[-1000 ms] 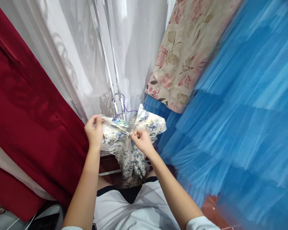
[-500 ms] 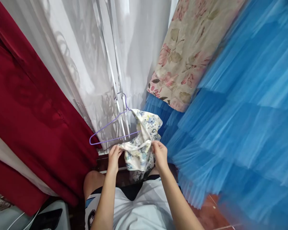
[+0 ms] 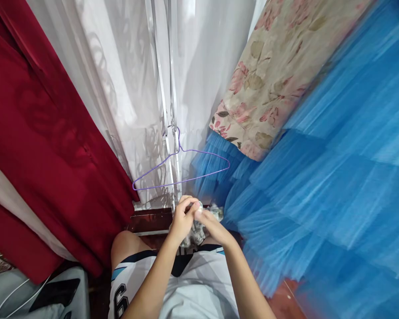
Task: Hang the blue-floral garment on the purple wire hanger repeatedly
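My left hand (image 3: 182, 220) and my right hand (image 3: 215, 227) meet in front of my lap, fingers closed at the gathered edge of a white floral garment (image 3: 197, 234). The cloth hangs bunched below and behind my fingers, so its shape is mostly hidden. Just beyond my hands, a purple wire hanger (image 3: 180, 144) hangs bare by its hook from a white metal stand (image 3: 168, 88).
White curtains (image 3: 199, 66) hang behind the stand. To the left is red cloth (image 3: 53, 133); to the right hang a pink-flowered cloth (image 3: 252, 97) and a blue tiered tulle skirt (image 3: 346, 177). A grey chair (image 3: 81, 292) with a dark flat object stands at lower left.
The floral garment has come off the hanger and down toward my lap. My hands have drawn together, bunching the cloth between them.
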A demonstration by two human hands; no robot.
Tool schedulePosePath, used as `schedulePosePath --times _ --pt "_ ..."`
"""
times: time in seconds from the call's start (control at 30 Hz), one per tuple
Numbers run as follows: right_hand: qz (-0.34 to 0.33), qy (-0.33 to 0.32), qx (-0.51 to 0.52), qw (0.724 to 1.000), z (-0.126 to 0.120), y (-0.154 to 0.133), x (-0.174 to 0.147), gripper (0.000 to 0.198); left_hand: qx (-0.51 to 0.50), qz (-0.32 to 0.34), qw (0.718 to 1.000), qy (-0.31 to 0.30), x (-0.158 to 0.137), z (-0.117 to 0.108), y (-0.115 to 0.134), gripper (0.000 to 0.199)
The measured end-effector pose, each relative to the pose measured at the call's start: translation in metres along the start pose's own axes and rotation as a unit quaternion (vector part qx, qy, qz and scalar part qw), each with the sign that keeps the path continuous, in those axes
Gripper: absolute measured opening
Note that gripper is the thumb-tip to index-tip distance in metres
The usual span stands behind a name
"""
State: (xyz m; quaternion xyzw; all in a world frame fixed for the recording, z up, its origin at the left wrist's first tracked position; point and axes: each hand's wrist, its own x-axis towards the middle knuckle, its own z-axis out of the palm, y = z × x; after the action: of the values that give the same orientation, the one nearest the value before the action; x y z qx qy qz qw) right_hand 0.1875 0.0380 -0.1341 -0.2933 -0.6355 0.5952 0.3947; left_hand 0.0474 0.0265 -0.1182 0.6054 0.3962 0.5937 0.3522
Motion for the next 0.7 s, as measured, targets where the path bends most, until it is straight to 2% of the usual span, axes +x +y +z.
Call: schedulePosePath --times 0.07,0.1,0.2,0.3,0.37,0.43,0.5,0.57,0.63,0.7 --pt "0.024 -0.053 0.043 0.997 0.014 -0.007 0.003 0.042 0.011 -0.027 1.000 -0.005 -0.003 -0.015 -0.002 0.027" --pt "0.040 -0.063 0.071 0.995 0.019 -0.010 0.004 0.040 0.005 -0.052 0.998 -0.027 -0.007 -0.023 -0.003 0.030" --pt "0.083 -0.075 0.145 0.983 0.023 -0.022 0.003 0.035 0.004 -0.116 0.983 -0.143 -0.028 -0.050 -0.010 0.043" --pt "0.099 -0.067 0.151 0.981 0.010 -0.046 0.000 0.033 0.092 -0.127 0.961 -0.230 -0.052 -0.078 -0.021 0.057" --pt "0.092 -0.047 0.118 0.988 -0.008 -0.063 0.001 0.032 0.180 -0.127 0.943 -0.248 -0.059 -0.104 -0.029 0.047" --pt "0.076 -0.013 0.065 0.995 -0.030 -0.078 0.005 0.030 0.285 -0.100 0.928 -0.221 -0.056 -0.138 -0.034 0.034" --pt "0.057 0.012 0.002 0.998 -0.049 -0.087 0.013 0.029 0.385 -0.032 0.906 -0.174 -0.043 -0.174 -0.032 0.029" --pt "0.029 0.012 -0.065 0.997 -0.061 -0.091 0.022 0.028 0.443 0.031 0.885 -0.138 -0.024 -0.207 -0.023 0.024" --pt "-0.006 0.001 -0.117 0.993 -0.065 -0.091 0.031 0.028 0.477 0.065 0.872 -0.085 -0.003 -0.228 -0.008 0.024" --pt "-0.031 0.008 -0.142 0.989 -0.064 -0.090 0.041 0.038 0.480 0.077 0.873 -0.032 0.018 -0.236 0.006 0.027"
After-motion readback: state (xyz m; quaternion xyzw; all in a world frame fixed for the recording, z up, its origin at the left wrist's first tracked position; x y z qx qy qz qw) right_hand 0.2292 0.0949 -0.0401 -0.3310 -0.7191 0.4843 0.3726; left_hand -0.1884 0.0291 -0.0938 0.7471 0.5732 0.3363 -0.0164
